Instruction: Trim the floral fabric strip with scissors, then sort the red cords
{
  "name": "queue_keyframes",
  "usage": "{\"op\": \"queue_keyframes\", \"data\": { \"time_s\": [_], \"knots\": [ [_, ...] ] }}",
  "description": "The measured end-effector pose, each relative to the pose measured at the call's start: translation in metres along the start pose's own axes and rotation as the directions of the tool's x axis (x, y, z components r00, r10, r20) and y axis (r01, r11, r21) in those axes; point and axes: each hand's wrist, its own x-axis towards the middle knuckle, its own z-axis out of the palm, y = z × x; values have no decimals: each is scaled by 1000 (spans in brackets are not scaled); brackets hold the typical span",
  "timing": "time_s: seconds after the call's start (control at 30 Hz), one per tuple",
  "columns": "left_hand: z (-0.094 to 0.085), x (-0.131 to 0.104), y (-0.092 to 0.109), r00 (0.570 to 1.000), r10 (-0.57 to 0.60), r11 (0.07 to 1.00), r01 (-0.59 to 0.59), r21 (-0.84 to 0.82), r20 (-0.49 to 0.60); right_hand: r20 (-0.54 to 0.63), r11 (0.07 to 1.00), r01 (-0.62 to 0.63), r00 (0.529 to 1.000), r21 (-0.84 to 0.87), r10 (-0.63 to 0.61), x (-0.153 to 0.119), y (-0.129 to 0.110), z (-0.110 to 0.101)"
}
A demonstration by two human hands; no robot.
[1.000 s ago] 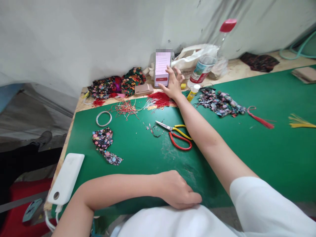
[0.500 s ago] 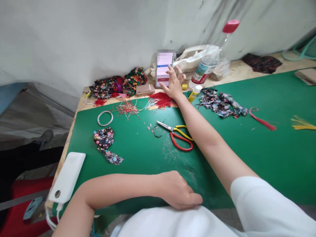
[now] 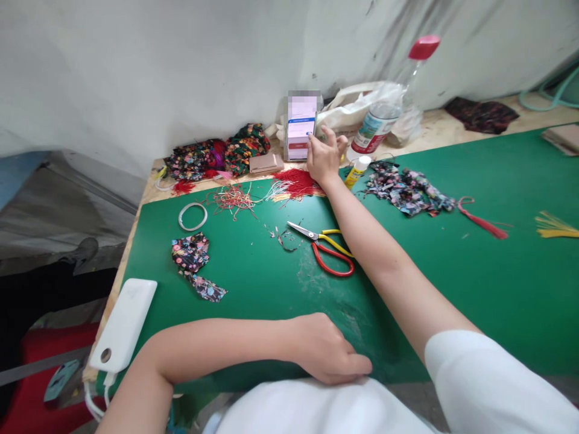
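My right hand (image 3: 325, 155) reaches over the table to a phone (image 3: 298, 129) propped upright against the wall side. Its fingers are apart and hold nothing, with one fingertip at the lower right of the lit screen. At the table's front edge, close against my white shirt, my left hand (image 3: 332, 349) lies in a loose fist, and no object shows in it. Scissors (image 3: 322, 241) with one red and one yellow handle lie beside my right forearm. A glue stick (image 3: 357, 172) stands by my right wrist, and red tassels (image 3: 296, 182) spread below that hand.
Patterned cloth pieces (image 3: 196, 265), a white ring (image 3: 192, 217) and a white power bank (image 3: 124, 325) with cables are on the left. Tangled cords (image 3: 234, 200) lie farther back. Toward the right are a large bottle (image 3: 375, 123), bunched floral cloth (image 3: 407, 190) and a pink tassel (image 3: 482, 218).
My right hand has shifted slightly right and down across the phone, and its fingers are more curled. A small blue mark now shows on the screen. My left hand stays put.
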Motion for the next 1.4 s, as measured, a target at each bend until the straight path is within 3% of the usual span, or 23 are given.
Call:
{"op": "queue_keyframes", "data": {
  "time_s": [0.37,0.53,0.93,1.13,1.33,1.4],
  "knots": [
    [-2,0,1,999,-7,1000,7,-1,37,9,984,-135,991,114,135,4,8,7],
    [-4,1,1,997,-12,1000,12,0,82,-29,982,-95,994,161,101,4,15,13],
    [-4,0,1,999,-2,1000,2,4,53,-18,993,-108,994,55,109,4,4,3],
    [-5,0,1,999,-6,1000,6,4,54,-9,990,-143,990,-8,143,0,-8,-7],
    [-8,2,2,994,-21,1000,21,0,104,-1,998,-24,1000,-66,24,12,-38,-28],
    [-7,2,2,995,-23,1000,22,6,97,56,999,5,998,-51,-2,17,-55,-41]
  ]
}}
